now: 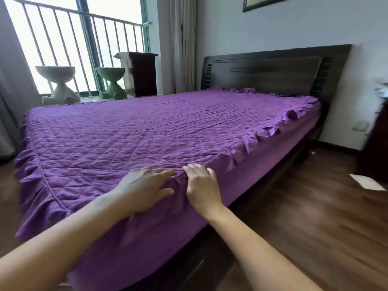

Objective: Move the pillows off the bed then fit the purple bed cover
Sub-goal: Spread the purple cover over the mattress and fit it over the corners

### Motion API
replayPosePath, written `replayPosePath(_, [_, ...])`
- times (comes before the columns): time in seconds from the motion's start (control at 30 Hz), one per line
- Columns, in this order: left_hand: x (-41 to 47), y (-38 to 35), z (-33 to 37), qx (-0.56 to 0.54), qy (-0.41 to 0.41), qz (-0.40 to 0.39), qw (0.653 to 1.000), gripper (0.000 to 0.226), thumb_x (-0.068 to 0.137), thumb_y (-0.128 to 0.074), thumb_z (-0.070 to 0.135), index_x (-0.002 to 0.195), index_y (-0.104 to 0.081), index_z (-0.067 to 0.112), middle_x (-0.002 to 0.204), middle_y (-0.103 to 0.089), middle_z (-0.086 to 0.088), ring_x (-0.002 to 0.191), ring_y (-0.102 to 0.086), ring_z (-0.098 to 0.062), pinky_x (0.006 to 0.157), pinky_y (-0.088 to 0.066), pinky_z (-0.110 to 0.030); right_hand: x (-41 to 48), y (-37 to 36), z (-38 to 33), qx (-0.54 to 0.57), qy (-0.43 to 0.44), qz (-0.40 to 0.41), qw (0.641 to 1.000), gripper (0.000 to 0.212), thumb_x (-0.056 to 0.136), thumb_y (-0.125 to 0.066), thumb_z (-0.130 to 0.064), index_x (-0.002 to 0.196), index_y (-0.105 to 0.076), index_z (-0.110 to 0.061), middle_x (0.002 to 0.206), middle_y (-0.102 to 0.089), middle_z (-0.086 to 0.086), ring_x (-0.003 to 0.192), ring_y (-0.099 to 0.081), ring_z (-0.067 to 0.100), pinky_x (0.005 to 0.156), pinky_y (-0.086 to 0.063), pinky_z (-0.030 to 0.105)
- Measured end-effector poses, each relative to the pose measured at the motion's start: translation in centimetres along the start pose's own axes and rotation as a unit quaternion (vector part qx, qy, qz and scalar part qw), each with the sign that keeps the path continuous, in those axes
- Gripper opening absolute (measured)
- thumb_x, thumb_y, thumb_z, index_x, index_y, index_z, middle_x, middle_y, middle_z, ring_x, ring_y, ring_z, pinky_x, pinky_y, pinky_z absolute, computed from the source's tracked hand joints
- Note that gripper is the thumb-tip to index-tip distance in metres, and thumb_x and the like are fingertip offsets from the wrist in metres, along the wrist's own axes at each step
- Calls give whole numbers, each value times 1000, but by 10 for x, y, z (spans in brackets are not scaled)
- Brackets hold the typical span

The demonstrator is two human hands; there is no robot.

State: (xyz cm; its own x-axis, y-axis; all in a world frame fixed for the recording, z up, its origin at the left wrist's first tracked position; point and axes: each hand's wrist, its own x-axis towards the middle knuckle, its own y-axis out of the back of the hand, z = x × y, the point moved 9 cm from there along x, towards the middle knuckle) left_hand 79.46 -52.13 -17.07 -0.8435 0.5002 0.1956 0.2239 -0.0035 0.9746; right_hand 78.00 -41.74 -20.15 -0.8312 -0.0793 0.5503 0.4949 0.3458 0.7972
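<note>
A purple quilted bed cover with a ruffled edge (136,133) lies spread across the whole top of a bed, from the dark wooden headboard (273,70) down to the near corner. Its frill hangs over the left side and foot and stands bunched along the right edge. Plain purple fabric shows on the side of the mattress below it.

Two bare arms reach in from the bottom of the view to that near corner. The left hand (144,190) lies palm down on the cover, fingers straight and close together, thumb out to the side. The right hand (201,185) sits just beside it, almost touching, with bent fingers whose tips rest on the cover's seam (whether they pinch fabric cannot be told).

Beyond the bed, a white mushroom-shaped stool (56,85) and a green one like it (111,82) stand by a bright window with a metal railing (84,28). A dark wooden cabinet (144,74) stands beside them. A white sheet of paper (367,181) lies on the brown wooden floor (315,217) at right.
</note>
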Motion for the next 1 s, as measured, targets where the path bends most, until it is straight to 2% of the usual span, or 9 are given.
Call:
replayPosePath(0.2, [27,-23,29,161,22,7,987,78,83,-50,58,145,-20,22,137,-45,6,120,-51,-19,90,-46,-35,1,-17,37,-110,24,-41,993,75,50,-83,-19,122,-61,-13,121,-65,7,114,-60,24,95,-48,44])
replayPosePath(0.37, [32,-22,38,186,-1,88,979,47,92,-46,16,139,-39,13,119,-63,3,94,-68,-22,66,-55,-36,16,-7,49,-176,64,22,982,42,71,-66,-16,114,-68,-17,111,-70,4,110,-63,26,97,-46,46])
replayPosePath(0.5, [23,-15,50,177,-41,137,974,30,73,-69,17,103,-64,15,90,-70,5,68,-70,-16,41,-52,-32,17,8,48,-184,85,34,979,36,72,-37,-9,76,-72,-17,75,-72,0,79,-69,24,90,-51,47])
replayPosePath(0.6, [13,-17,62,168,-76,181,966,31,69,-64,16,100,-68,13,88,-71,4,66,-69,-16,33,-48,-29,14,22,44,-171,102,31,979,42,71,-25,-8,64,-66,-14,62,-66,3,62,-66,25,86,-53,46])
replayPosePath(0.67, [9,-17,59,135,-66,178,973,38,80,-47,30,112,-63,17,99,-71,5,79,-70,-17,41,-54,-33,14,13,42,-180,114,-44,976,39,80,-29,-5,87,-67,-10,87,-70,7,85,-67,28,101,-40,50])
replayPosePath(0.73, [9,-12,35,76,13,115,990,70,81,-20,65,134,-45,26,129,-58,9,115,-60,-19,78,-57,-43,15,8,47,-171,101,-109,974,33,88,-36,-4,109,-60,-11,111,-64,7,107,-59,29,110,-26,49])
replayPosePath(0.8, [-1,-21,-8,19,137,-28,990,101,58,5,87,146,-10,40,155,-19,13,144,-21,-23,112,-25,-53,15,13,48,-166,91,-123,974,33,89,-43,-7,119,-54,-15,121,-58,5,115,-54,28,111,-23,48])
replayPosePath(0.9, [-36,-37,-50,-45,243,-169,954,122,26,15,98,140,8,54,158,8,12,146,2,-29,111,-7,-65,13,14,34,-126,101,-124,979,57,87,-49,-12,141,-35,-21,143,-41,7,131,-38,28,115,-18,48])
replayPosePath(1.0, [-52,-48,-52,-67,233,-213,947,117,33,8,99,141,5,54,158,7,6,146,1,-29,113,-8,-61,11,5,7,-54,129,-165,976,62,83,-48,-10,142,-36,-27,146,-40,5,133,-35,26,115,-19,44])
